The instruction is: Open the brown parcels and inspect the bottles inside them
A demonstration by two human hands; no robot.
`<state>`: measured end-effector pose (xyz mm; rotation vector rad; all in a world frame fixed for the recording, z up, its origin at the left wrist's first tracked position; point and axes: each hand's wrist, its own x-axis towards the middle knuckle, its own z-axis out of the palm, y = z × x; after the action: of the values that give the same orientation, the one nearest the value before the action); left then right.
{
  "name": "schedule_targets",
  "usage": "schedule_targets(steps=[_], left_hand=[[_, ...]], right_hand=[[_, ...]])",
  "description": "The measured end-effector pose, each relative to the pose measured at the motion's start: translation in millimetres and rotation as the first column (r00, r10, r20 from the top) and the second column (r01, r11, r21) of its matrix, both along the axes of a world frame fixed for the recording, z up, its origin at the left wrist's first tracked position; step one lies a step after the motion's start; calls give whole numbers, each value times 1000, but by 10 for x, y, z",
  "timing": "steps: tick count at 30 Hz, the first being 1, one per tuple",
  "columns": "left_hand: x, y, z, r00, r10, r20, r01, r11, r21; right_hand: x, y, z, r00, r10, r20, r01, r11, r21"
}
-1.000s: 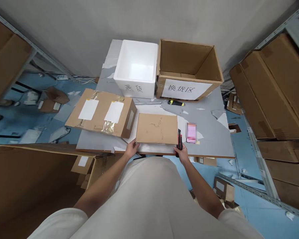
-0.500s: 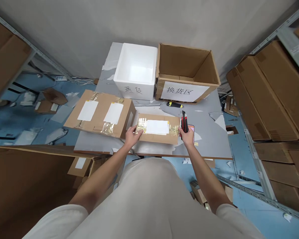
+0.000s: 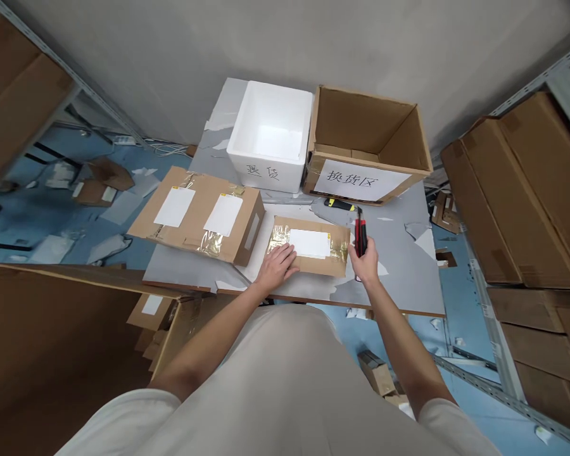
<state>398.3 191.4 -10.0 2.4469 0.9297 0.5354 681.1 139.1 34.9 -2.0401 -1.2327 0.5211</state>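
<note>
A small taped cardboard box [image 3: 313, 264] with a white label lies on the table in front of me. My left hand [image 3: 276, 266] rests flat on its left end, fingers stretched over the tape. My right hand [image 3: 365, 259] is closed round a red and black utility knife [image 3: 360, 235], just off the box's right end, the knife's tip pointing away from me. Beyond that tip lies a black and yellow utility knife [image 3: 339, 204]. To the left sits a larger taped cardboard box [image 3: 194, 206] with two white labels.
At the back of the table [image 3: 408, 285] stand a white foam box [image 3: 261, 171] and an open cardboard box [image 3: 370, 193], both with handwritten characters. A big open carton [image 3: 76, 316] is at my left. Shelving with cartons [image 3: 517, 190] is on the right.
My left hand has moved from the box's left edge onto its top and flattened. My right hand has come away from the right edge with the red and black utility knife.
</note>
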Motion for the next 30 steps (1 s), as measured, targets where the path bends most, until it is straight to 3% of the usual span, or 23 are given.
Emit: schedule_targets(steps=[1, 2, 4, 5, 7, 10, 13, 16, 23, 30], left_hand=[[2, 9, -7, 1000, -9, -2, 9, 1000, 1], [0, 17, -13, 1000, -18, 0, 18, 1000, 1], [-11, 28, -22, 999, -33, 3, 33, 999, -1], [-18, 30, -24, 999, -40, 2, 40, 999, -1], [-26, 35, -28, 998, -54, -9, 54, 998, 8], [-25, 47, -39, 998, -62, -23, 63, 997, 39], [-21, 63, -56, 998, -66, -11, 67, 997, 48], [-19, 74, -66, 998, -60, -5, 60, 998, 33], [-20, 69, -93, 996, -61, -72, 64, 997, 48], [-21, 68, -87, 992, -55, -114, 68, 991, 116]], right_hand=[[-35, 52, 100, 985, 171, 29, -171, 985, -6], [-83, 117, 191, 931, 362, 46, -361, 932, -32], [-210, 274, 326, 737, 672, 65, -662, 738, -130], [-283, 359, 366, 638, 767, 74, -745, 638, -195], [-427, 523, 397, 478, 874, 93, -814, 480, -326], [-595, 716, 397, 319, 938, 139, -823, 347, -450], [-705, 816, 444, 236, 951, 201, -802, 308, -512], [-787, 840, 539, 205, 943, 262, -741, 324, -588], [-797, 818, 601, 225, 942, 249, -665, 335, -668], [-605, 768, 685, 206, 953, 223, -602, 303, -739]])
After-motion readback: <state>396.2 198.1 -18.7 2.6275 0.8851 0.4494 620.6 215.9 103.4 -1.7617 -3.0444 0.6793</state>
